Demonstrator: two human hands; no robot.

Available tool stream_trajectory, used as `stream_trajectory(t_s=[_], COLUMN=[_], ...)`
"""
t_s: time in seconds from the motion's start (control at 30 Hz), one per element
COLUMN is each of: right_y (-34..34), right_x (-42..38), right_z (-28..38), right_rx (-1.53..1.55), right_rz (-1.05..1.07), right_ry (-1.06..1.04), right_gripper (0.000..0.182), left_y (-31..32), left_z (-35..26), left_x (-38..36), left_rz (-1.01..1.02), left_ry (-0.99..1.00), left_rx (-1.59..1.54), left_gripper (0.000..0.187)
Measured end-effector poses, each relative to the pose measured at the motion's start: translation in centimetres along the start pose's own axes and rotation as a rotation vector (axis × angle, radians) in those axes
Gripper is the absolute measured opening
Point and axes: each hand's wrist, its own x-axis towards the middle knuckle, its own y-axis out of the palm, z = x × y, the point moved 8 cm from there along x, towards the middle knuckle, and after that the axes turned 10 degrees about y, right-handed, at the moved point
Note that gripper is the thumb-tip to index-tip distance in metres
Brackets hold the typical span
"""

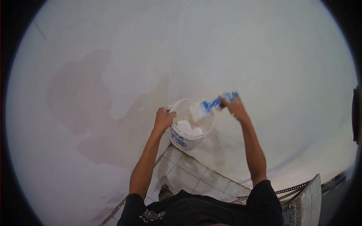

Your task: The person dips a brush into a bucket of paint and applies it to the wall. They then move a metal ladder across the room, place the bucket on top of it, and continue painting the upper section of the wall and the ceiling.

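Note:
A white bucket [187, 140] with a blue label hangs or stands in front of the wall corner, with white material inside. My left hand [164, 119] is closed on the bucket's left rim. In my right hand [232, 105] is the blue handle of a wide brush [200, 110], slightly smeared by motion. The brush's white head is over the bucket's opening, tilted down toward the inside. What the bucket rests on cannot be made out.
Pale walls [124, 49] meet in a corner behind the bucket, with damp-looking patches or shadows at left. Below lies a tiled floor [188, 173]. A worn board-like object [310, 196] and a dark perforated strip are at lower right.

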Motion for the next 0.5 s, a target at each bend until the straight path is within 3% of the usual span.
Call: stream_trajectory(t_s=[0.1,0.17,0.27,0.33,0.37,0.43,0.5], right_y=[-2.6,-2.4,-0.6,-4.1,-4.3,-0.5,2.6], right_x=[2.0,2.4,1.5,1.2,2.1,6.6,10.7], right_z=[10.0,17.8,27.0,24.8,24.4,23.0,18.1], right_rx=[-0.172,-0.528,-0.686,-0.714,-0.724,-1.078,-1.308], right_rz=[-0.057,-0.201,-0.331,-0.671,-0.681,-0.686,-0.556], right_ry=[-0.220,-0.867,-0.778,-1.169,-1.158,-1.059,-0.821], right_gripper=[0.026,0.021,0.016,0.017,0.017,0.015,0.015], left_y=[-0.8,-2.2,-4.0,0.4,1.1,0.6,-0.1], left_z=[-1.6,-2.2,-3.3,-3.1,-3.1,-2.4,-2.2], left_x=[2.5,3.4,4.0,3.2,3.0,4.0,3.2], left_rz=[0.014,-0.001,-0.025,-0.029,-0.030,-0.040,-0.044], left_ry=[-0.024,0.027,0.112,0.089,0.087,0.121,0.142], left_rx=[-0.058,-0.081,-0.112,0.007,0.056,0.066,0.082], left_gripper=[0.027,0.028,0.030,0.030,0.030,0.030,0.029])
